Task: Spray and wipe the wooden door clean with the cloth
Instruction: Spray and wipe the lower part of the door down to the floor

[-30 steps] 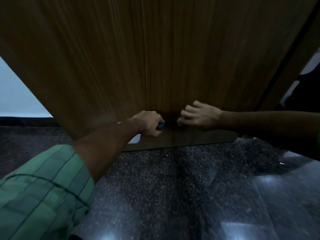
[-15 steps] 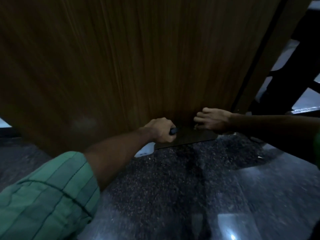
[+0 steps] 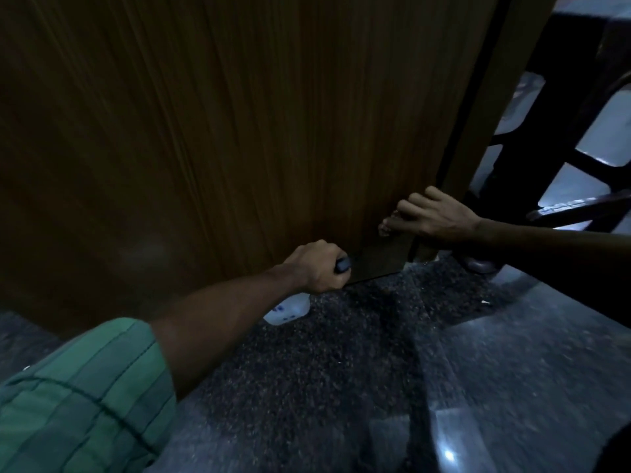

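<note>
Dark speckled stone floor (image 3: pixel 341 387) runs up to the foot of the wooden door (image 3: pixel 222 131), whose vertical grain fills most of the view.

Against the door's bottom corner, the left hand (image 3: pixel 317 266) has its fingers curled tight round the dark head of a spray bottle (image 3: pixel 286 310); the bottle's white body hangs below the wrist, just above the floor and close to the door's lower edge. A green striped sleeve (image 3: pixel 75 397) covers that upper arm.

Nearer the door's outer edge, the right hand (image 3: pixel 430 215) presses bent fingers against the wood; whether a cloth lies under them cannot be told. Beyond that edge stands a dark metal grille (image 3: pixel 532 148).
</note>
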A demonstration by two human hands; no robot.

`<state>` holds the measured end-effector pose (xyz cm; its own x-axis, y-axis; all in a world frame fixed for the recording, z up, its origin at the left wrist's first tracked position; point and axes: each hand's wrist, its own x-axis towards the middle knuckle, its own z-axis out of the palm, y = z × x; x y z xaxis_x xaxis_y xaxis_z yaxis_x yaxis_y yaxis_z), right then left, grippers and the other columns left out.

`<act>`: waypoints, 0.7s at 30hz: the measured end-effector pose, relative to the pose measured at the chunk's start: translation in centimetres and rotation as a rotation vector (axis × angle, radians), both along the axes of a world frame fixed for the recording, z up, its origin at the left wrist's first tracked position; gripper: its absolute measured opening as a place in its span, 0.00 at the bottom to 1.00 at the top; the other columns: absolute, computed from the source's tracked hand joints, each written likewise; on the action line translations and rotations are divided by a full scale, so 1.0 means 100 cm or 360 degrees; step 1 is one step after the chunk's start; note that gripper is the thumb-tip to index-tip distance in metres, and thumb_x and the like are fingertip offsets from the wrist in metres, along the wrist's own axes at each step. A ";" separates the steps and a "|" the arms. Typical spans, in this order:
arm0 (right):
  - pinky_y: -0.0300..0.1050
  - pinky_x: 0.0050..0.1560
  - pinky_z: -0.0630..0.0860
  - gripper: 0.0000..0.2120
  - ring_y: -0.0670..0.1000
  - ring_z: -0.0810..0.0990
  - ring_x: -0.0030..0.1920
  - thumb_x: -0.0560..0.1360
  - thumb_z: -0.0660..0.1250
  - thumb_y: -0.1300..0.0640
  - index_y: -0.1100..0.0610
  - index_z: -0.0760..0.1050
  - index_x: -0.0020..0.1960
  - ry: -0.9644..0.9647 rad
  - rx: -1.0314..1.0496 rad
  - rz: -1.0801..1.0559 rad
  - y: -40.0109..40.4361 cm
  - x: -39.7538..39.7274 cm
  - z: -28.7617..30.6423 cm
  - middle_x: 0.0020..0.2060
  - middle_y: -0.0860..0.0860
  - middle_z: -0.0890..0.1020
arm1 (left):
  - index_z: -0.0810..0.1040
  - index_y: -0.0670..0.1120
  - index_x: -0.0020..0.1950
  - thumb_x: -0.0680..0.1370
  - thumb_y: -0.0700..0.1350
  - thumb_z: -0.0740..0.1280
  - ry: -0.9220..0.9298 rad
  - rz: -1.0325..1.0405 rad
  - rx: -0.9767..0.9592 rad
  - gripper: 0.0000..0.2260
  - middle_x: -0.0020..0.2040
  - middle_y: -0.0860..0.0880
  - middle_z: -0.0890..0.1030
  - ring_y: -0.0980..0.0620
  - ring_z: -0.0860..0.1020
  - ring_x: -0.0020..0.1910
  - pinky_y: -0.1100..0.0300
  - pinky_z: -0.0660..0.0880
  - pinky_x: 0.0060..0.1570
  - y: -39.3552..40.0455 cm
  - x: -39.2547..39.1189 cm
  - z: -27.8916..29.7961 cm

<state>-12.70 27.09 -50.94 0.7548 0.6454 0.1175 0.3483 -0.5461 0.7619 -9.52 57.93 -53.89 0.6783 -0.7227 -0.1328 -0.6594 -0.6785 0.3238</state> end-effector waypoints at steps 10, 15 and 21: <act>0.52 0.45 0.72 0.24 0.58 0.76 0.47 0.75 0.70 0.54 0.53 0.66 0.68 0.0214 0.0193 -0.0280 -0.021 -0.014 -0.017 0.59 0.57 0.73 | 0.74 0.54 0.38 0.81 0.54 0.66 -0.0041 -0.0046 -0.0070 0.12 0.35 0.54 0.78 0.53 0.77 0.33 0.58 0.67 0.34 -0.025 0.006 0.001; 0.51 0.42 0.72 0.22 0.60 0.78 0.46 0.74 0.70 0.56 0.56 0.67 0.64 0.0044 0.1320 -0.0569 -0.015 -0.022 -0.018 0.54 0.55 0.72 | 0.73 0.55 0.37 0.81 0.53 0.67 -0.0014 -0.0057 -0.0112 0.13 0.34 0.55 0.77 0.55 0.75 0.31 0.58 0.66 0.32 -0.030 0.008 -0.002; 0.55 0.52 0.76 0.17 0.57 0.78 0.53 0.79 0.67 0.53 0.50 0.60 0.59 0.0344 0.2370 -0.1009 0.007 -0.022 -0.054 0.57 0.51 0.72 | 0.74 0.54 0.37 0.80 0.53 0.66 -0.0034 -0.0052 -0.0098 0.12 0.33 0.55 0.77 0.54 0.75 0.31 0.58 0.67 0.35 -0.035 0.012 -0.004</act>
